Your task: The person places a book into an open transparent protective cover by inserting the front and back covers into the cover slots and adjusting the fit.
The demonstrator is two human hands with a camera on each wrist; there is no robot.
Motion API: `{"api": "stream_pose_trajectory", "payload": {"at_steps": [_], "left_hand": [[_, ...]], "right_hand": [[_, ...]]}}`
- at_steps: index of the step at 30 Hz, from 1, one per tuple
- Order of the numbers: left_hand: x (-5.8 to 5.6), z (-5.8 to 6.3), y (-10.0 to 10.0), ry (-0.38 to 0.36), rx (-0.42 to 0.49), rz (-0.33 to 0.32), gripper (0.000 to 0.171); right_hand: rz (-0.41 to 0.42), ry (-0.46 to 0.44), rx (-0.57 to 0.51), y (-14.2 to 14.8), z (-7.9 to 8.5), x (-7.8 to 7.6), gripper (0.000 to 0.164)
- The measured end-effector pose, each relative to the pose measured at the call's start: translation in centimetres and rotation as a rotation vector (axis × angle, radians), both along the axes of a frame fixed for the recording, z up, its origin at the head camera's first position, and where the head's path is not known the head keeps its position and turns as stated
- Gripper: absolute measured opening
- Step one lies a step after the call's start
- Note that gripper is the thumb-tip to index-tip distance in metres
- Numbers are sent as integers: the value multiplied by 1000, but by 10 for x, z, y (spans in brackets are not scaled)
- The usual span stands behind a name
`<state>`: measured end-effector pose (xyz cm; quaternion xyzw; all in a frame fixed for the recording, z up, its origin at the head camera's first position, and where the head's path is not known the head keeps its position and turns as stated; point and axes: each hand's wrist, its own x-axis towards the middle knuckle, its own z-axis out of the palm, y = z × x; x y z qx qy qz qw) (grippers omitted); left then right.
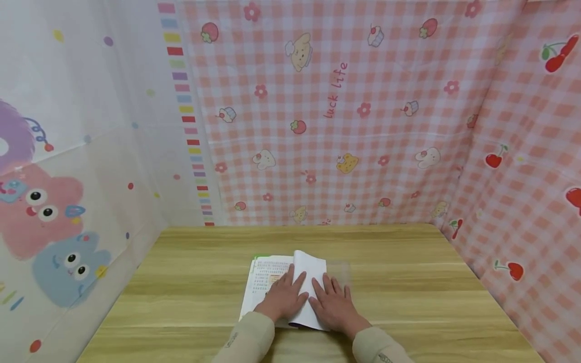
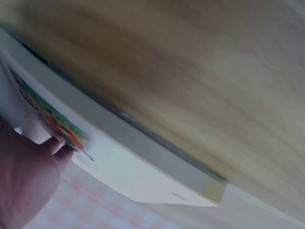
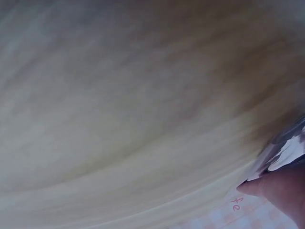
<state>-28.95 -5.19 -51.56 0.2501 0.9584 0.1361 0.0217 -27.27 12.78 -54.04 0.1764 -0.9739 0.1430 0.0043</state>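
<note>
A book (image 1: 258,292) lies open on the wooden table, its left page showing rows of print and a small coloured picture. Over its right part lies a blank white page or cover flap (image 1: 310,267), raised a little along its left side. My left hand (image 1: 282,297) rests with spread fingers across the inner edge of that white sheet. On its right edge my right hand (image 1: 335,305) presses with fairly straight fingers. In the left wrist view the left hand (image 2: 28,176) touches the book's pages (image 2: 128,167). The right wrist view shows only part of the right hand (image 3: 279,193).
A faint see-through sheet (image 1: 343,269) sticks out to the right of the white page. The wooden table (image 1: 408,292) reaches back to a pink checked cloth wall (image 1: 345,191). Patterned cloth also hangs at the left and right sides.
</note>
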Motion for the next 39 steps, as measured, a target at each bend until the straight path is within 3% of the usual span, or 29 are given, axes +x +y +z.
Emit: {"api": "stream_pose_trajectory", "payload": {"at_steps": [2, 9, 15, 19, 25, 28, 34, 37, 39], "left_hand": [[0, 3, 1, -28, 19, 3, 56], [-6, 8, -14, -215, 219, 3, 54], [-8, 4, -11, -159, 159, -7, 56], [-10, 2, -4, -123, 106, -2, 56], [-11, 2, -11, -241, 233, 40, 58], [-10, 4, -13, -264, 253, 36, 60], [-7, 7, -3, -190, 144, 53, 60], [-2, 9, 2, -154, 78, 62, 61], [-6, 2, 1, -151, 53, 67, 64]], "right_hand": [[1, 1, -4, 0, 0, -1, 55], [-9, -31, -29, 2, 4, 0, 56], [-29, 30, -12, 3, 8, -1, 54], [-40, -5, -31, 4, 9, 0, 53], [-28, -69, -77, 5, 10, 0, 55], [-33, -67, -80, 5, 10, 0, 55], [-39, -5, -43, 5, 12, -1, 53], [-28, -20, -53, 6, 13, 0, 53], [-20, -44, -68, 5, 15, 1, 53]]}}
